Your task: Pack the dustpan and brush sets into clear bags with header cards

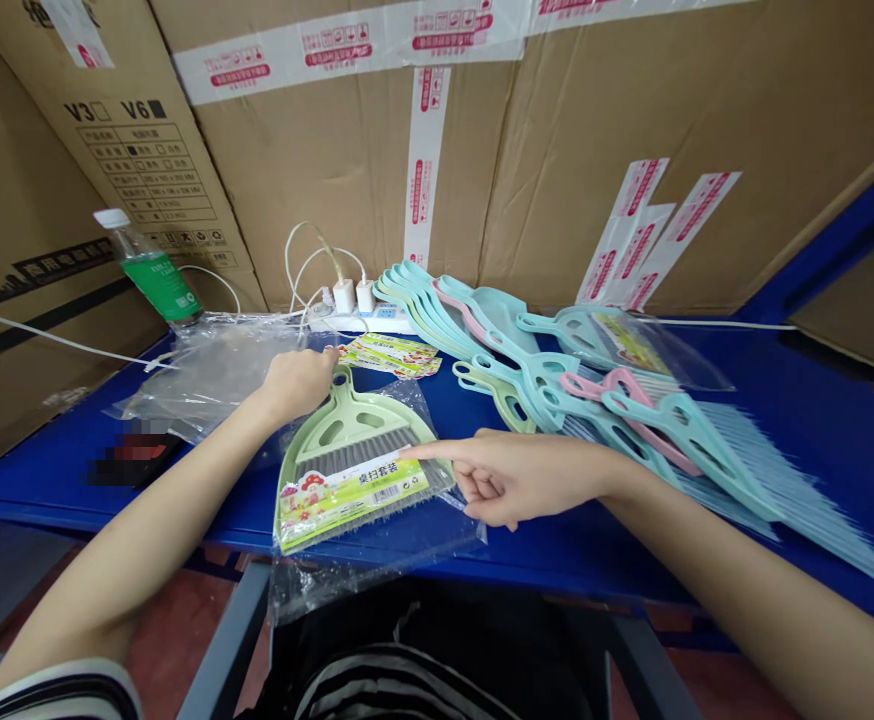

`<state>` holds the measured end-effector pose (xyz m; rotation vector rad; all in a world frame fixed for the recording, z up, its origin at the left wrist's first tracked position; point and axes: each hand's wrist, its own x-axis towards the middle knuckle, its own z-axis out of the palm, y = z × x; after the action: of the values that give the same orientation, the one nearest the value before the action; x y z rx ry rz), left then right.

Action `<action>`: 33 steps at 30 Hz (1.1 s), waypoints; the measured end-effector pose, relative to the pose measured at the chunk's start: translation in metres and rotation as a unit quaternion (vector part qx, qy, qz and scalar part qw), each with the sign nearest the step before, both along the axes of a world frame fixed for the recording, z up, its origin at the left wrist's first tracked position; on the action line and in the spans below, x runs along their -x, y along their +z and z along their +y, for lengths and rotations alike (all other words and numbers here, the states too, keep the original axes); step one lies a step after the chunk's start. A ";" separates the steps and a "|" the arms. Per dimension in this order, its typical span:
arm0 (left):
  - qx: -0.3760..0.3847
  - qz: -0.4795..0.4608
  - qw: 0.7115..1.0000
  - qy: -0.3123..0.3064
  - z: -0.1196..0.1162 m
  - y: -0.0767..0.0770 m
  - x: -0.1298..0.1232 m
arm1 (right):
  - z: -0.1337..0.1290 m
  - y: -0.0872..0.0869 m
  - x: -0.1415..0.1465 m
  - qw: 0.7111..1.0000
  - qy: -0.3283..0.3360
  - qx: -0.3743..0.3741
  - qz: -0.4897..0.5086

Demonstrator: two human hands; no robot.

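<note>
A green dustpan [354, 418] with a grey-bristled brush lies inside a clear plastic bag [377, 572] at the table's front edge. Across the bristles is a printed label card [373, 488]. My left hand [298, 385] is closed beside the top of the dustpan handle; its fingertips are mostly hidden, so what it grips is unclear. From the right, my right hand [508, 478] reaches over the bag. Its index finger is stretched onto the card, while the thumb and curled fingers pinch the bag's side. Several more label cards [392, 352] lie just behind the handle.
Stacked blue dustpans [426, 310] and loose blue, pink and green brushes [624, 410] spread over the right side. Clear bags [212, 365] lie at left, near a green-labelled bottle [156, 270]. A power strip [388, 318] with cables sits against the cardboard [542, 180].
</note>
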<state>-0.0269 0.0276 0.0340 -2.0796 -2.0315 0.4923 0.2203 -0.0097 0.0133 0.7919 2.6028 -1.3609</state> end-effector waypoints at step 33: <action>-0.013 0.002 1.000 -0.016 0.000 -0.009 0.005 | -0.001 0.011 0.001 0.996 0.047 0.040 -0.059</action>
<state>-0.0314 0.0278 0.0249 -2.0904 -1.9893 0.4603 0.2192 -0.0109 0.0240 0.7078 2.4469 -1.3398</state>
